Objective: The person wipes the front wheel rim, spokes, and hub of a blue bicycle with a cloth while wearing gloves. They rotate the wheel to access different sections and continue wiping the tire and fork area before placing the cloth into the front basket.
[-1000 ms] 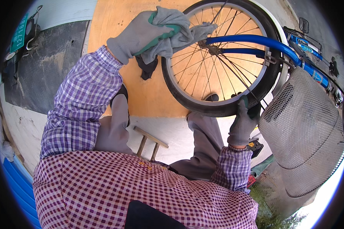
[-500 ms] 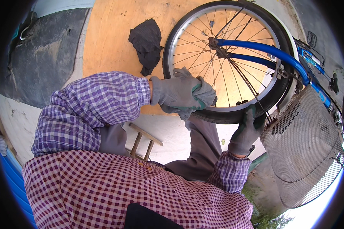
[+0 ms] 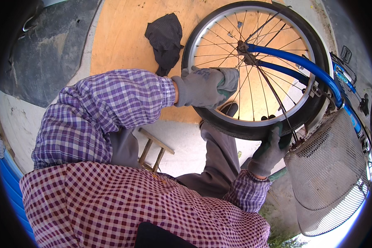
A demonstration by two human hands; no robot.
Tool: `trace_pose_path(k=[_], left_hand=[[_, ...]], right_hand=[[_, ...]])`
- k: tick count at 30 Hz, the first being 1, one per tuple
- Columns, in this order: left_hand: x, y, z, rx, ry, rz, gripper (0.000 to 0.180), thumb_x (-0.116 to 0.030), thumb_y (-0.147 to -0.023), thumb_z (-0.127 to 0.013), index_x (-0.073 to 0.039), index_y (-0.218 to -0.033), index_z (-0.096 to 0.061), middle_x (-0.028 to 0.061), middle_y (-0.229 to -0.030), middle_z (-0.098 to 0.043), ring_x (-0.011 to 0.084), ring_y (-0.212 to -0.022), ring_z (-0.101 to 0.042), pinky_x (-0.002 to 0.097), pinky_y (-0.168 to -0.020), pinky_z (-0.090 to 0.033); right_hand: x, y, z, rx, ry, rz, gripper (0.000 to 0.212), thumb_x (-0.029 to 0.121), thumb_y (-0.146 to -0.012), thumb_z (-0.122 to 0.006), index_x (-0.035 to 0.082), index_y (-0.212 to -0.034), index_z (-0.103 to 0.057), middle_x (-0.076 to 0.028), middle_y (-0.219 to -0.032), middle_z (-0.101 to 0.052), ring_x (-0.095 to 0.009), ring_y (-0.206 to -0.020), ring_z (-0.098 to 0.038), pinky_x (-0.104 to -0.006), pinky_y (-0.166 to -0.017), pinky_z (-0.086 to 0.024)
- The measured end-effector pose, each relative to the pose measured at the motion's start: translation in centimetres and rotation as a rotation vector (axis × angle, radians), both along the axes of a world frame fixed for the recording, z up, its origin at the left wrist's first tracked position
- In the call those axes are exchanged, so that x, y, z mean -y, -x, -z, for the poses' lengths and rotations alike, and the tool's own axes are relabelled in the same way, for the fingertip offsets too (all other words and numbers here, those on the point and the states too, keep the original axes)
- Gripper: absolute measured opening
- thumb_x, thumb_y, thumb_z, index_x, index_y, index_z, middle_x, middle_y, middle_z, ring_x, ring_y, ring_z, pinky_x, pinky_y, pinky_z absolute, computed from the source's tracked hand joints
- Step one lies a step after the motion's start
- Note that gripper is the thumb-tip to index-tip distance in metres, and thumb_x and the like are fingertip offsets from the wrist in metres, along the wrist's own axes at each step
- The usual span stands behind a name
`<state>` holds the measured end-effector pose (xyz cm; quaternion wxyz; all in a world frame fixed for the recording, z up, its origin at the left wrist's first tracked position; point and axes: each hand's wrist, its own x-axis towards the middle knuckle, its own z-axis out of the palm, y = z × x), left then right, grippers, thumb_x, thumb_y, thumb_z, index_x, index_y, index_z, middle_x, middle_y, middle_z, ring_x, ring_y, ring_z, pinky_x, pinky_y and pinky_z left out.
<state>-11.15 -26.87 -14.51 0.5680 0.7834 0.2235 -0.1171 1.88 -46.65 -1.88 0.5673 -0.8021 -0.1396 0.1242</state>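
A bicycle wheel [image 3: 322,49] with a black tyre, silver rim and thin spokes is held in a blue fork [image 3: 295,56]. My left hand [image 3: 200,87], in a grey glove, presses a grey cloth [image 3: 230,77] against the tyre's left side. In a dark glove, my right hand [image 3: 270,149] grips the lower part of the tyre from below. My sleeves are purple checked.
A grey wire-mesh basket [image 3: 332,173] hangs at the right, beside the wheel. An orange board [image 3: 120,37] lies under the wheel, with a dark rag [image 3: 165,35] on it. A small wooden stool [image 3: 153,149] stands between my legs. The ground around is concrete.
My left hand has brought the grey cloth down from the top of the wheel to the tyre's left side. My right hand keeps its grip on the lower tyre.
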Motion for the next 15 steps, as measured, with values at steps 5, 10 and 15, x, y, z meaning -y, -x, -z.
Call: trace_pose_path(k=[5,10,15], left_hand=[[-0.1,-0.1,0.2,-0.005,-0.005,0.022,0.069,-0.046,-0.094,-0.058,0.010,-0.133,-0.047,0.0298,-0.111,-0.067,0.0378,-0.098,-0.071,0.0473,-0.092,-0.052],[0.1,-0.6,-0.2,0.037,0.030,-0.002,0.070,-0.046,-0.092,-0.061,0.010,-0.132,-0.048,0.0285,-0.112,-0.067,0.0373,-0.098,-0.071,0.0437,-0.094,-0.051],[1.6,-1.1,0.5,0.483,0.055,-0.103,0.058,-0.038,-0.088,-0.067,0.010,-0.119,-0.058,0.0260,-0.109,-0.068,0.0361,-0.098,-0.070,0.0412,-0.093,-0.053]], right_hand=[[0.4,0.1,-0.3,0.000,-0.029,-0.032,0.046,0.012,-0.095,-0.067,-0.006,-0.134,-0.050,-0.018,-0.117,-0.067,-0.028,-0.101,-0.070,-0.0379,-0.089,-0.058],[0.3,-0.3,-0.2,-0.021,-0.042,-0.050,0.046,0.012,-0.095,-0.066,-0.006,-0.134,-0.051,-0.020,-0.118,-0.067,-0.029,-0.101,-0.070,-0.0372,-0.090,-0.058],[0.1,-0.3,0.2,-0.013,0.003,-0.013,0.048,0.012,-0.094,-0.067,-0.007,-0.135,-0.049,-0.019,-0.117,-0.066,-0.029,-0.101,-0.069,-0.0362,-0.091,-0.058]])
